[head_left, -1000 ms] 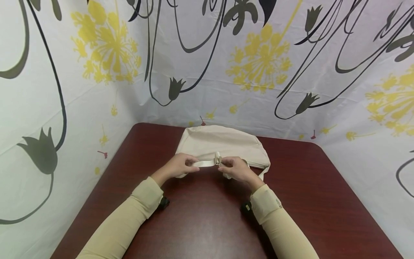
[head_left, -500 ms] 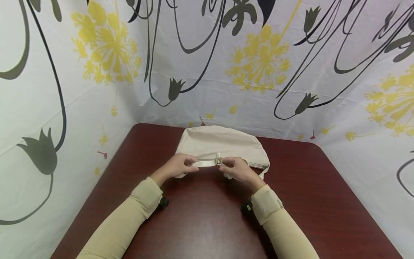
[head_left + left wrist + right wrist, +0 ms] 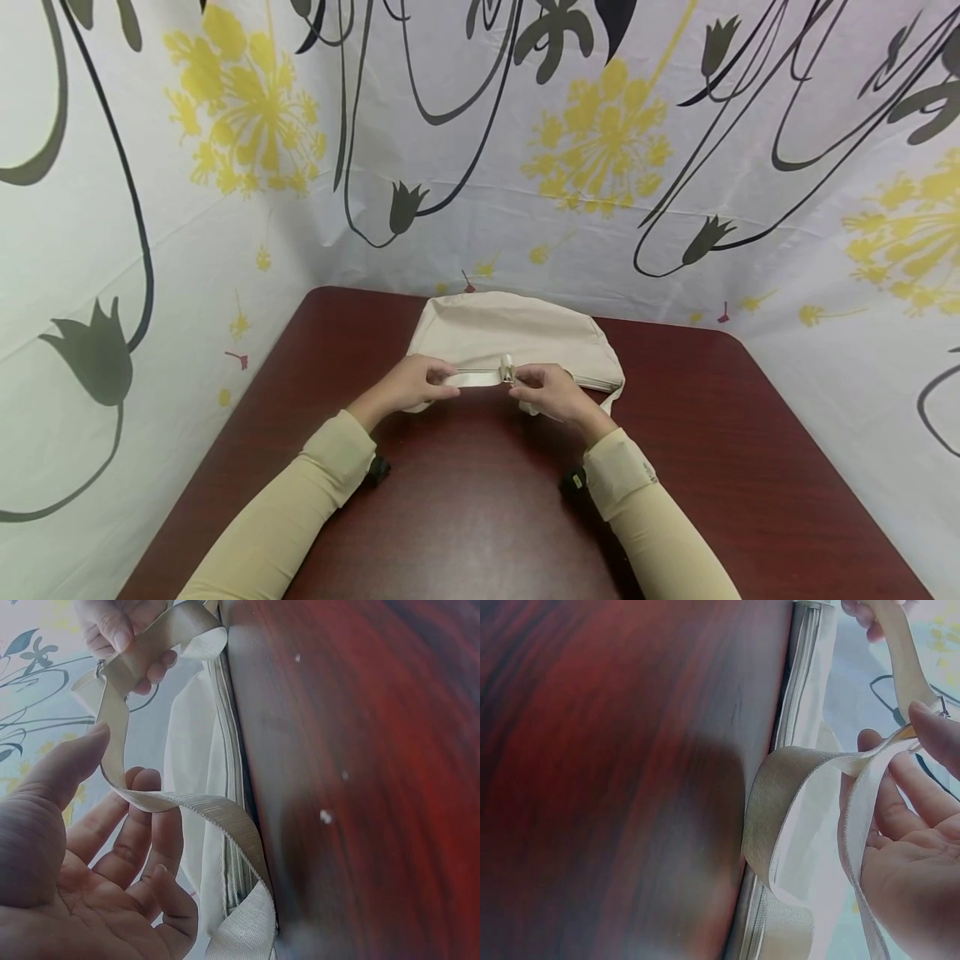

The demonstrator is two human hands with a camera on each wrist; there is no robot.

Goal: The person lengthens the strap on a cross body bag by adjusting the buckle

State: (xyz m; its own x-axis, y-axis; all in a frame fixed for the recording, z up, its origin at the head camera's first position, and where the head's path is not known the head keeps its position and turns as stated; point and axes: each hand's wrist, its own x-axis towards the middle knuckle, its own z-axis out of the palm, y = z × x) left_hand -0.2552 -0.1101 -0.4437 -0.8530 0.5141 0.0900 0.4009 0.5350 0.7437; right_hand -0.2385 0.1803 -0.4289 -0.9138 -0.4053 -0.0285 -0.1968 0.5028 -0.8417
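A cream fabric bag (image 3: 517,329) lies on the table with its zip (image 3: 231,742) along the near side. Its flat strap (image 3: 476,380) is raised in front of the bag between both hands. My left hand (image 3: 411,385) pinches the strap between thumb and fingers. Just right of the metal buckle (image 3: 507,372), my right hand (image 3: 551,392) pinches the strap with thumb and fingertips. A short loop of strap stands up at the buckle. Below my right hand, more strap (image 3: 776,817) hangs in a loop in the right wrist view. The thumb and fingers partly hide the buckle there.
The dark red wooden table (image 3: 465,508) spreads around the bag and toward the person. A white cloth (image 3: 465,150) with printed flowers hangs behind and at both sides of the table. Small pale specks (image 3: 325,817) dot the wood.
The buckle has shifted very slightly to the right and turned a little. Both hands keep their grip on the strap and have hardly moved.
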